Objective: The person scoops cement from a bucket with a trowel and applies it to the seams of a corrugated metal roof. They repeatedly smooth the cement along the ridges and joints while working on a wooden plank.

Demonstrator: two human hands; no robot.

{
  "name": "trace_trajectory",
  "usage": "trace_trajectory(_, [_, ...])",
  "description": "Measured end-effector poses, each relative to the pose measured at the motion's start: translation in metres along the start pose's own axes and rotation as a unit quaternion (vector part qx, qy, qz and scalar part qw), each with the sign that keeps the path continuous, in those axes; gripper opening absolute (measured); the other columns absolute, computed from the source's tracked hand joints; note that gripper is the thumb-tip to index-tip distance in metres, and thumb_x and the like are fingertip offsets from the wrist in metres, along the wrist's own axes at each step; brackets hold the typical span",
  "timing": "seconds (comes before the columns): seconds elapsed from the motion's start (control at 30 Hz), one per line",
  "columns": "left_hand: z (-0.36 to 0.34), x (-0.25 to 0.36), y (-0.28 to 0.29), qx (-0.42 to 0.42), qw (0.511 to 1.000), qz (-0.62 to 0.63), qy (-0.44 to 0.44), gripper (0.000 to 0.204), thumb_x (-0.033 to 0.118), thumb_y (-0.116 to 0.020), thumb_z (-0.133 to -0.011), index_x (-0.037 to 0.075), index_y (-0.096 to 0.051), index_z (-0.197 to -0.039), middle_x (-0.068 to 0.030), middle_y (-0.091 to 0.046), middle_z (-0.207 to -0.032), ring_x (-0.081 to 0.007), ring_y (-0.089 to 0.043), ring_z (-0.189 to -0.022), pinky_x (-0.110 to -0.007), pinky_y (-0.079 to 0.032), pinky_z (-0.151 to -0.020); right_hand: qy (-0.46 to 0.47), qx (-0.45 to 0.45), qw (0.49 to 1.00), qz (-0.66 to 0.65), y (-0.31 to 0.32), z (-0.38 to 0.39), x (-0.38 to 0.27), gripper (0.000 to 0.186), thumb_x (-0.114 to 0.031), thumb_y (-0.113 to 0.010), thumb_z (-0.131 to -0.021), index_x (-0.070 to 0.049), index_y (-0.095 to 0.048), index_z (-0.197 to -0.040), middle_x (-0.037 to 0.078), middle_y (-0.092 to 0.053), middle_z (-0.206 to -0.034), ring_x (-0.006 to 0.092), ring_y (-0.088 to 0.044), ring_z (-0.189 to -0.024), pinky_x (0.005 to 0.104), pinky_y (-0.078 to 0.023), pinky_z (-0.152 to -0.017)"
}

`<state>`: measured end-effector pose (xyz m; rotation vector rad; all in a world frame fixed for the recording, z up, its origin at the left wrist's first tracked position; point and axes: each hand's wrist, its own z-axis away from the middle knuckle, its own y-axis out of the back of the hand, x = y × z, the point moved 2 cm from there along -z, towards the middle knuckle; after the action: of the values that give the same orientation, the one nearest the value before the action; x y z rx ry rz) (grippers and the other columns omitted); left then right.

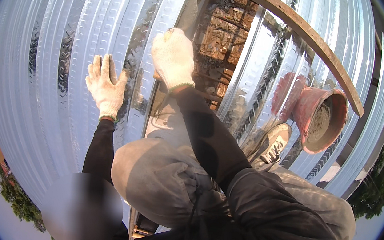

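My left hand (106,86), in a pale knitted glove, lies flat on the ribbed metal decking (71,120) with its fingers spread, holding nothing. My right hand (174,58), gloved the same way, is closed in a fist at the edge of a gap in the sheets. It grips what looks like a trowel (189,14): a grey blade shows beyond the knuckles and a bit of wooden handle pokes out below the fist. The fist hides the rest of it. Through the gap, brown rubble (223,38) and thin bars are visible below.
At the right, a reddish bucket (303,109) leans over with grey mortar (319,122) inside. A long wooden board (306,31) lies across the sheets at the top right. My shoe (275,141) rests near the bucket. Beyond the decking's edges are trees (373,188).
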<state>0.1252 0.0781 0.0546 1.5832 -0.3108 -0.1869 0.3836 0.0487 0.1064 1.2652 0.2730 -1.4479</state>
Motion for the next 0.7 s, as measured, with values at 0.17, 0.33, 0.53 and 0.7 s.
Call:
trace_trajectory(0.17, [0.002,-0.004,-0.002,0.014,1.0,0.006,-0.009,0.083,0.049,-0.084,-0.098,0.018,-0.056,-0.17,-0.0158,-0.044,-0.181,-0.0431,-0.036,-0.168,-0.066,-0.026,-0.135,-0.017,0.071,0.997,-0.024,0.004,-0.001,0.021,0.04,-0.029,-0.064,-0.104,0.005,-0.072,-0.123,0.034,-0.079,-0.114,0.0496,-0.077,-0.114,0.0544,-0.061,-0.101])
trace_trajectory(0.33, [-0.002,-0.002,-0.002,0.026,0.999,0.014,-0.017,0.084,0.046,-0.089,-0.094,0.019,-0.059,-0.167,-0.0148,-0.047,-0.179,-0.0436,-0.038,-0.166,-0.067,-0.029,-0.133,0.074,0.092,0.992,0.05,-0.007,-0.053,0.073,0.036,-0.023,-0.058,-0.103,0.006,-0.078,-0.094,0.033,-0.077,-0.1,0.0514,-0.075,-0.104,0.0563,-0.059,-0.098])
trace_trajectory(0.53, [-0.001,-0.003,-0.003,0.029,0.999,0.001,-0.02,0.084,0.048,-0.087,-0.094,0.018,-0.059,-0.168,-0.016,-0.049,-0.178,-0.0439,-0.04,-0.165,-0.066,-0.03,-0.133,0.194,0.044,0.936,0.29,-0.009,-0.072,0.02,0.023,-0.015,-0.068,-0.096,-0.003,-0.087,-0.097,0.025,-0.082,-0.1,0.0418,-0.083,-0.096,0.0497,-0.066,-0.084])
trace_trajectory(0.7, [0.001,-0.004,-0.001,0.03,0.999,0.003,-0.026,0.084,0.048,-0.087,-0.094,0.017,-0.06,-0.167,-0.0162,-0.049,-0.178,-0.0442,-0.041,-0.164,-0.066,-0.031,-0.131,0.074,0.016,0.978,0.193,0.022,-0.05,-0.028,0.026,-0.016,-0.068,-0.096,-0.002,-0.088,-0.105,0.027,-0.083,-0.108,0.0406,-0.082,-0.104,0.0498,-0.065,-0.09])
